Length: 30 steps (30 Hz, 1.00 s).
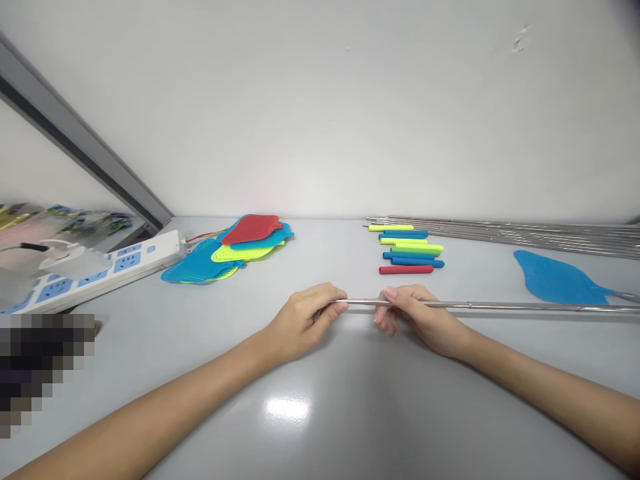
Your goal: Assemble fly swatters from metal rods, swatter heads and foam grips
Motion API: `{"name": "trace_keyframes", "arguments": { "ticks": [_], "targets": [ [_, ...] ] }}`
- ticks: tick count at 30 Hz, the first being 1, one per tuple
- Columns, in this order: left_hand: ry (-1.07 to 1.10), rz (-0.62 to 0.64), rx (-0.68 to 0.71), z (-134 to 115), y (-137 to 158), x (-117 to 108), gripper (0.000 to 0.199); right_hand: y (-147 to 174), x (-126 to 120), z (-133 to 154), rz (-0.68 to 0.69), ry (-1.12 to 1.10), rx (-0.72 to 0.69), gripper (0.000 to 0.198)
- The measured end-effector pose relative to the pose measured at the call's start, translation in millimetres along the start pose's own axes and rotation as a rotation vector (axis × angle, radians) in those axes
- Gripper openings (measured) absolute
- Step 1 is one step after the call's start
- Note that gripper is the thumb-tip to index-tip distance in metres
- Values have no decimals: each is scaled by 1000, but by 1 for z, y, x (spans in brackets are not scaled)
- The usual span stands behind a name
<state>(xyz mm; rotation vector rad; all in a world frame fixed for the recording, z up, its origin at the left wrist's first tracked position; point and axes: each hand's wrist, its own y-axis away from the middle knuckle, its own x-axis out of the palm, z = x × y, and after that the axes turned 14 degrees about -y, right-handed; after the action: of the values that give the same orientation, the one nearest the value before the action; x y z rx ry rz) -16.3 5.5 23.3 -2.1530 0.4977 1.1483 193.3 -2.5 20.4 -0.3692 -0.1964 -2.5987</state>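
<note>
A thin telescopic metal rod runs level above the grey table, its far end past the right edge of the view. My left hand pinches the rod's thin left end between thumb and fingers. My right hand is closed round the rod a little further right, thumb on top. Behind my right hand lies a row of coloured foam sleeves, among them a red sleeve nearest me and a yellow sleeve at the back. A blue fly swatter head on a metal rod lies beyond the held rod.
Loose fly swatter heads, with a red head on top, are piled back left. A bundle of metal rods lies along the wall at right. A white power strip with plugs stands left; a pixelated dark patch is below it.
</note>
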Motion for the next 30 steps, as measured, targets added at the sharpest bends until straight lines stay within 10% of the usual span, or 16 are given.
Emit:
{"name": "trace_keyframes", "arguments": {
  "ticks": [30],
  "targets": [
    [-269, 136, 213, -3, 4, 5, 21, 5, 7, 10, 180, 307, 66, 49]
  ]
}}
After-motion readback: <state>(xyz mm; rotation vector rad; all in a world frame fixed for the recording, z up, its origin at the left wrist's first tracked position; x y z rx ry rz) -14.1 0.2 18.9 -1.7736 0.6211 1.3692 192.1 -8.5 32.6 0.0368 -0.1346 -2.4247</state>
